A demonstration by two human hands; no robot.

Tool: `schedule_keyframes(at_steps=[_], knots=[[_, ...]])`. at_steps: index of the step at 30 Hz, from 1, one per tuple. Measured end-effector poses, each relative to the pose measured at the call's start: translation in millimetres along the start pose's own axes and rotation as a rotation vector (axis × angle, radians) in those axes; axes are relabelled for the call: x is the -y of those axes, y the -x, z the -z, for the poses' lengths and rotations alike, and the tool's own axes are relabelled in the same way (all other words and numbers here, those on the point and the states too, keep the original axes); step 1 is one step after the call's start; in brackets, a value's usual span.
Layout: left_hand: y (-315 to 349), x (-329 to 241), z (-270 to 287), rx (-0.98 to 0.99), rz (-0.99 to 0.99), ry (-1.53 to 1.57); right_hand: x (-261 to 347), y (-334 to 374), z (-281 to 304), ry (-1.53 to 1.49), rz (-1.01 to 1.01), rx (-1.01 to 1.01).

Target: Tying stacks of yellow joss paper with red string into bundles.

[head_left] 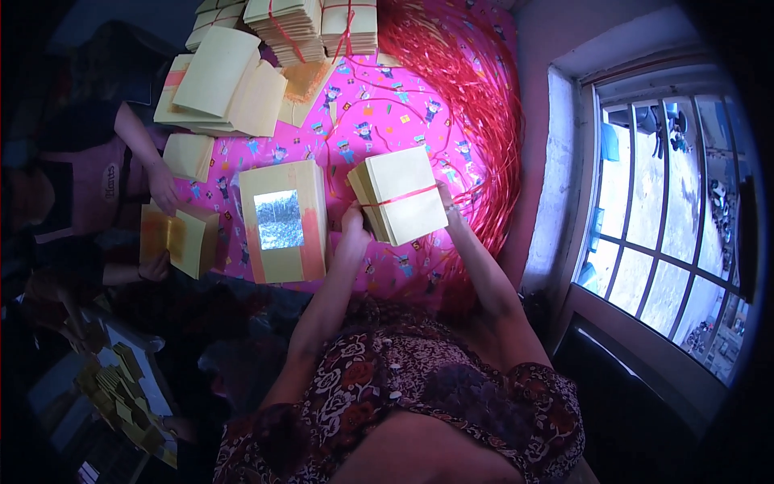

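Note:
A bundle of pale yellow paper sheets [415, 214] with a red ribbon [403, 196] across its middle sits between my two hands, slightly tilted. My left hand [355, 223] grips its lower left edge, the fingers partly hidden by the paper. On the opposite edge, my right hand [448, 208] holds the bundle close to the ribbon, its fingertips mostly out of sight. Left of my left hand stands a thick stack of yellow paper [278, 177], its top sheet bearing a silver foil square [277, 219] and orange bands.
Loose red ribbon strands [492, 121] sweep along the right side of the pink patterned tabletop [367, 145]. Tied paper bundles [286, 28] and loose stacks [214, 73] fill the far left. A co-worker's hands [164, 192] handle paper at left. A barred window [669, 185] is at right.

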State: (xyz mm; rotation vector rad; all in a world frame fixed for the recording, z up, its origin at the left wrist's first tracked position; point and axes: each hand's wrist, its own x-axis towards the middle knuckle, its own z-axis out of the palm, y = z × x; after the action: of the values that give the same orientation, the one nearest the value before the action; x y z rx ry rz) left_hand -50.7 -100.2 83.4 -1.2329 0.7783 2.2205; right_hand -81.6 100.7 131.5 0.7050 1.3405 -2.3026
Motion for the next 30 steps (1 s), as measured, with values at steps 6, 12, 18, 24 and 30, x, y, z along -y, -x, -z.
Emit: schedule_keyframes(at_steps=[6,12,18,24,30], knots=[[50,-64,-37,0.281,-0.445,-0.042,54,18,-48,-0.285,-0.056,0.132],[104,-122,-72,0.694,-1.005,-0.708,84,7,-45,0.138,0.280,0.327],[104,-100,-45,0.522,-1.143,-1.204,46,7,-25,0.281,0.263,0.263],[113,-77,-51,0.451,-1.124,-1.485,40,22,-26,0.465,0.339,0.257],[99,-51,-66,0.270,-1.181,-1.286,60,42,-36,0.536,0.413,0.227]])
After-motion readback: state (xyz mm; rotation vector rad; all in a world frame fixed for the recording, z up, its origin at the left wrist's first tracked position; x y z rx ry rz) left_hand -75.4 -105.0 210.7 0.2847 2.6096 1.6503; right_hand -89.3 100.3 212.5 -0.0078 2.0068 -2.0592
